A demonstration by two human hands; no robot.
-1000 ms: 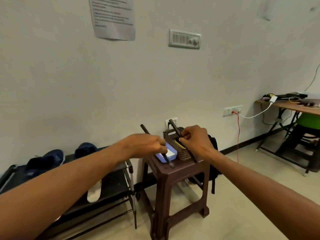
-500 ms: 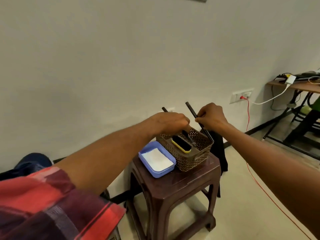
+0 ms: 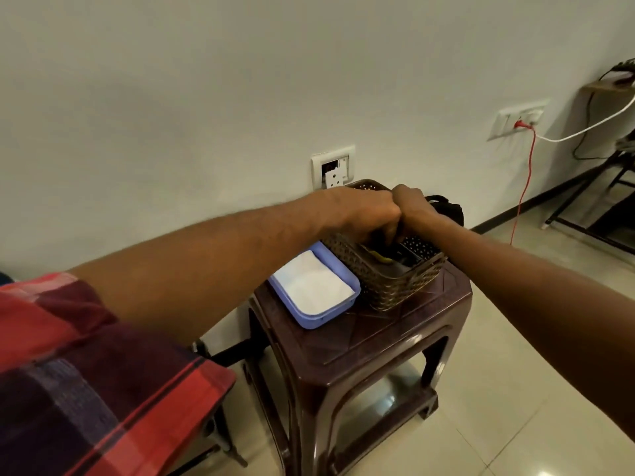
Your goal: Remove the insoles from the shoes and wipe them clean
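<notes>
Red and dark plaid cloth, our left sleeve (image 3: 86, 365), fills the near left corner. Beyond it stands the dark brown plastic stool (image 3: 360, 341). On its left edge lies a lilac tray (image 3: 330, 316) holding a white cloth (image 3: 311, 286), touching the brown woven basket (image 3: 395, 283) at the stool's far right corner. Our left hand (image 3: 360, 209) and right hand (image 3: 414, 206) now press together, dipped into the basket with fingers curled; whether they grip anything we cannot tell. Half a second ago each held a dark stick raised above the basket; those sticks no longer show above our hands. A yellow-edged item (image 3: 383, 258) sits inside. The shoes and insoles, seen a second ago on the rack to the left, are out of view.
</notes>
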